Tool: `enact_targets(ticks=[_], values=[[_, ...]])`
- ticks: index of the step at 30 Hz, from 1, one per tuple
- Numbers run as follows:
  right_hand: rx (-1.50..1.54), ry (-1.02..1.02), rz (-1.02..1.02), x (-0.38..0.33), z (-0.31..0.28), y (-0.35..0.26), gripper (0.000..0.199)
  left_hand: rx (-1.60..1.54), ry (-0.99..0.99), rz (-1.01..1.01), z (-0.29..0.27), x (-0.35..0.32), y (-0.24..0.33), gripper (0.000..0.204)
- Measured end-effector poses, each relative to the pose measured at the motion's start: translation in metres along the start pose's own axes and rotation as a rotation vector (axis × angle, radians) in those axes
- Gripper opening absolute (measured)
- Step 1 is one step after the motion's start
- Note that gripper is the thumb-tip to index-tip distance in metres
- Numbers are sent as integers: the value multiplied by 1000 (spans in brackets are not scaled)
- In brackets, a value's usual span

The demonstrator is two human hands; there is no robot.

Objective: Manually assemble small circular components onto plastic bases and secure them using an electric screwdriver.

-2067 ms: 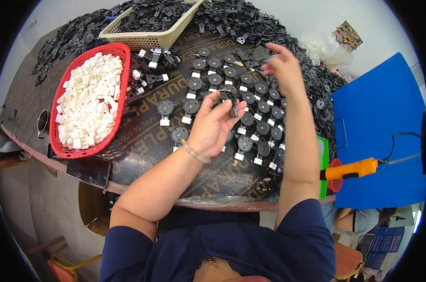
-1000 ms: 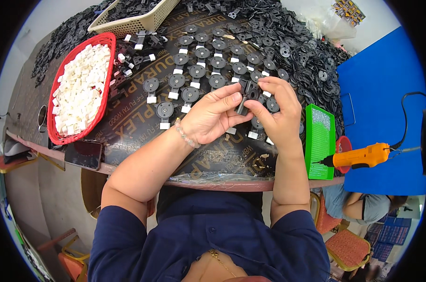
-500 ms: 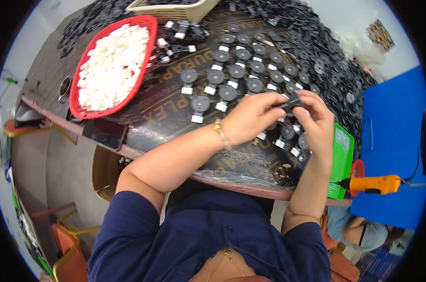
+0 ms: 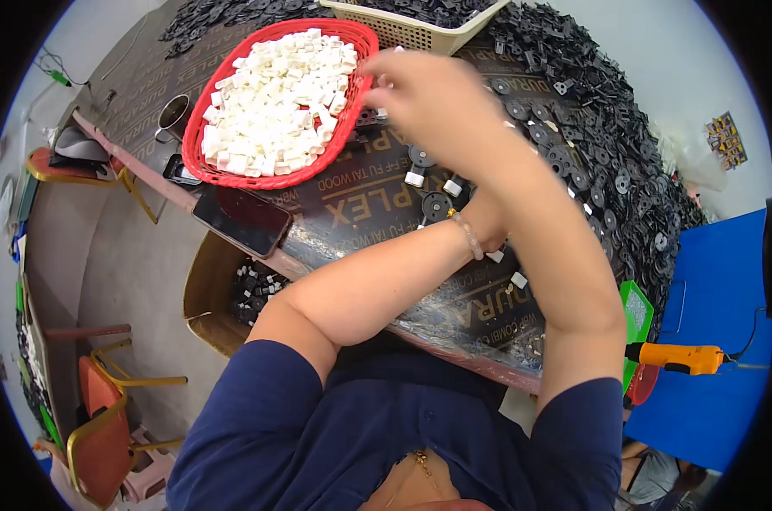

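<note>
Two bare forearms (image 4: 386, 277) extend from a navy shirt (image 4: 394, 426), nearer than the red basket (image 4: 258, 180), which serves as landmark. Below that basket, an open carton (image 4: 205, 294) on the grey floor (image 4: 139, 281) holds small black and white parts (image 4: 254, 294); a red-padded chair (image 4: 105, 451) with a gold frame stands below and to its left. Just on the basket's near side, a dark phone (image 4: 241, 220) lies at the pinkish edge of the table (image 4: 352, 226), whose dark, glossy top carries pale lettering.

Below and right of the basket is the left hand (image 4: 490, 220), mostly behind the right forearm (image 4: 573, 247); I cannot tell what its fingers grip. Black wheel-like parts with white ends (image 4: 436, 204) lie just beside it. Well to the basket's right sit a green tray (image 4: 630, 373), an orange power screwdriver (image 4: 684, 358) and a blue board (image 4: 701, 281).

White pieces (image 4: 275, 102) fill the basket itself. At its right rim hovers the right hand (image 4: 437, 98), blurred, thumb and forefinger apart. A metal mug (image 4: 166, 123) stands just left of the basket. Beyond it to the right are a beige basket (image 4: 403, 36), a broad heap of black pieces (image 4: 607, 128) and a pale wall (image 4: 701, 51).
</note>
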State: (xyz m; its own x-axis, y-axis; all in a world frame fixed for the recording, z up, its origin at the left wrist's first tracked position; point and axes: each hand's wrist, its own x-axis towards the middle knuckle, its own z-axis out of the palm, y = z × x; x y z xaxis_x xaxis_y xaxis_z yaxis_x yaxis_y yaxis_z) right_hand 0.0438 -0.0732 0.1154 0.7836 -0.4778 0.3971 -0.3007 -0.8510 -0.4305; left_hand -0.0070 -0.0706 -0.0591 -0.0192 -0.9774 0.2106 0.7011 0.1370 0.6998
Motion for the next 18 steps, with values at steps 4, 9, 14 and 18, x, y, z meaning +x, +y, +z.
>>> enact_targets(ticks=[4,9,14,18], values=[[-199,-377,-56,84,114,4,29,-326,147,-490,-6,18,30,49],[-297,-517,-106,107,155,23,25,-404,209,-360,5,20,36,61],[-29,-92,-203,68,80,11,18,-430,121,-393,-4,13,27,56],[290,124,-28,-33,-22,10,22,-544,-45,-332,18,4,46,44]])
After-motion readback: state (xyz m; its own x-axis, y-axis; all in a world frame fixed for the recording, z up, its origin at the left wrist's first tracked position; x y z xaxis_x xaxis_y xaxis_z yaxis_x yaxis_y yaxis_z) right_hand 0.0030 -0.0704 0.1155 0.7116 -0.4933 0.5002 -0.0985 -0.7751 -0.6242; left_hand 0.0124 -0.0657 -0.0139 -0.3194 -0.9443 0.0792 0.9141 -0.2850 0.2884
